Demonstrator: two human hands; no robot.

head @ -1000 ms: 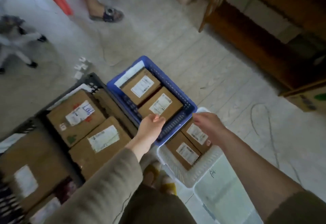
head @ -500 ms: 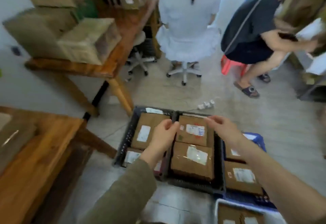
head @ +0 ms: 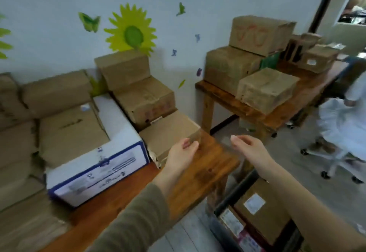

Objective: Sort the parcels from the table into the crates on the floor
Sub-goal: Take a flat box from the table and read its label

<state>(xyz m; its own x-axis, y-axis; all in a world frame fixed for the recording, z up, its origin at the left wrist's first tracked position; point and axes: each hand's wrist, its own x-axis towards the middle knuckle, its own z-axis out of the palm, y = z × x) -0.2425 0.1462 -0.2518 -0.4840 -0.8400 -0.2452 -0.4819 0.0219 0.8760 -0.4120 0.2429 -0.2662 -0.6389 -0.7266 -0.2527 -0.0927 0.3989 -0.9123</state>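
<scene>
**Mid-sort, with much left to move.** My left grip (head: pixel 183 152) reaches for the near corner of a small brown parcel (head: pixel 168 132) at the end of the worktop (head: pixel 200 172). Its fingers are loosely spread and hold nothing. Through the blur I cannot tell whether the fingertips touch the cardboard. My right grip (head: pixel 249 148) hangs open and empty in the air just off the worktop's end, near the same parcel's other side. I judge the step in hand to be the next pick-up, with the parcel not yet lifted.

**Done, as far as I can see.** A dark crate (head: pixel 235 192) stands on the floor at lower right, just beside the worktop's leg. It holds at least two brown parcels lying flat. One is a larger labelled parcel (head: pixel 263 220) with its white label facing up. The other is a second labelled parcel (head: pixel 231 222) beside it, nearer me. Only part of the crate is in view, so I cannot say how full it is. Nor can I say whether other crates stand by.

**Left to do.** The worktop carries a crowd of cardboard. A white box with blue edging (head: pixel 95 164) sits beside the small brown parcel, stacked brown boxes (head: pixel 142 101) rise behind it against the wall, and more lie to the left. A second worktop (head: pixel 221 96) further off bears more boxes. I cannot tell whether those belong to my job.
</scene>
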